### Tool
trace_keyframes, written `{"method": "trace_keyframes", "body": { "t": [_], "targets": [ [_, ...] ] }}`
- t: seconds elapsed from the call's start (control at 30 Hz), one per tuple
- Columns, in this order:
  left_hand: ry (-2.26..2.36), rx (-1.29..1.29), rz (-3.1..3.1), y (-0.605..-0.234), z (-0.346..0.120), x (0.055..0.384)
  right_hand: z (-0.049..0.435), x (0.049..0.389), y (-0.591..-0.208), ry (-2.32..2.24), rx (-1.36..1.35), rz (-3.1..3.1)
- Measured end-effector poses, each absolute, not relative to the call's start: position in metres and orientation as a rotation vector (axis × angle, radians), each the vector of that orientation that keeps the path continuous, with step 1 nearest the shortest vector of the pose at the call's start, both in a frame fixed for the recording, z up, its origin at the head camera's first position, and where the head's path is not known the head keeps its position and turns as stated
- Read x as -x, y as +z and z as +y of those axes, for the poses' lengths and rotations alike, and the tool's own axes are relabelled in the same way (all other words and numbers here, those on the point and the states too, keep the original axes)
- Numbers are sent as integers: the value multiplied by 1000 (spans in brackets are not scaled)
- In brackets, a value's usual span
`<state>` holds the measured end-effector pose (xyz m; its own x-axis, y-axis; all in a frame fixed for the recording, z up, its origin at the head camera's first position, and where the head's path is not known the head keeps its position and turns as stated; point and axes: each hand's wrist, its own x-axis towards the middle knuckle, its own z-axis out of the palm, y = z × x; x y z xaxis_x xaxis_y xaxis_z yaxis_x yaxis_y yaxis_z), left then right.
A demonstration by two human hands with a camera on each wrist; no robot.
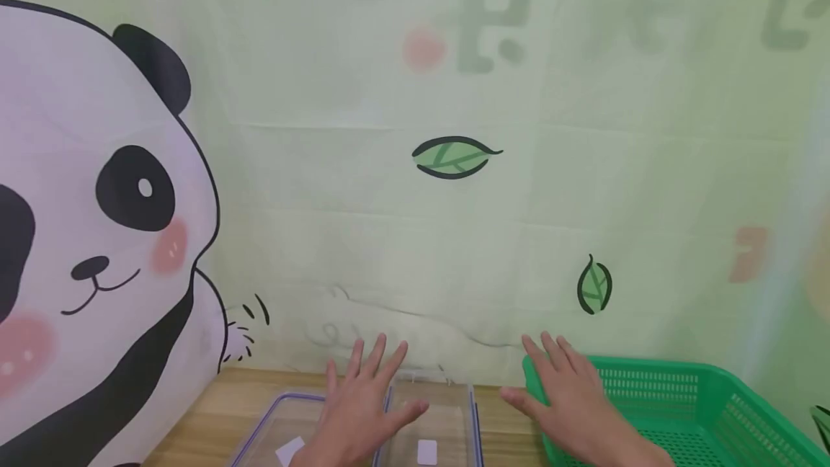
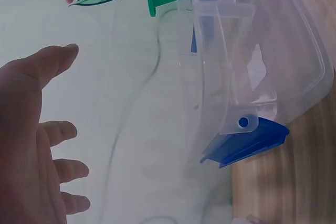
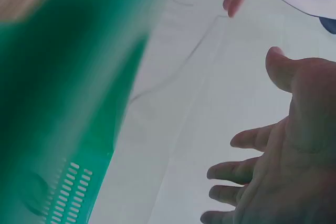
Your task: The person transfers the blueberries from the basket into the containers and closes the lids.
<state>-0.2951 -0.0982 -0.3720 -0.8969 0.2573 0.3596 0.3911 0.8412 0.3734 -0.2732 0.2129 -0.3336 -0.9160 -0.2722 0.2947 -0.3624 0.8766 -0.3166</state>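
Observation:
My left hand [image 1: 362, 406] is spread with straight fingers above two clear plastic boxes at the bottom of the head view. One clear box [image 1: 447, 409] has a white label inside its outline. The other box, with a purple-blue rim [image 1: 259, 425], is partly hidden behind the hand. A blue latch [image 2: 247, 142] shows on a box in the left wrist view. To the right, my right hand [image 1: 573, 402] also has its fingers extended, overlapping the left side of a green plastic basket [image 1: 661, 380]. Neither hand holds anything.
The boxes and basket stand on a wood-grain table [image 1: 207, 395]. Behind it hangs a pale green cloth [image 1: 337, 200] printed with a large panda [image 1: 58, 92] and leaves. The basket's green wall [image 3: 68, 87] fills the left of the right wrist view.

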Motion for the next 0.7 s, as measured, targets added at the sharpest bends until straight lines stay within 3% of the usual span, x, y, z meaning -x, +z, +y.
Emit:
{"method": "trace_keyframes", "body": {
  "t": [0.33, 0.7],
  "targets": [
    [-974, 514, -2661, -383, -108, 305, 245, 286, -315, 525, -627, -2784],
    [-1207, 570, -2598, -396, -121, 317, 274, 293, -304, 842, -725, -2784]
  ]
}}
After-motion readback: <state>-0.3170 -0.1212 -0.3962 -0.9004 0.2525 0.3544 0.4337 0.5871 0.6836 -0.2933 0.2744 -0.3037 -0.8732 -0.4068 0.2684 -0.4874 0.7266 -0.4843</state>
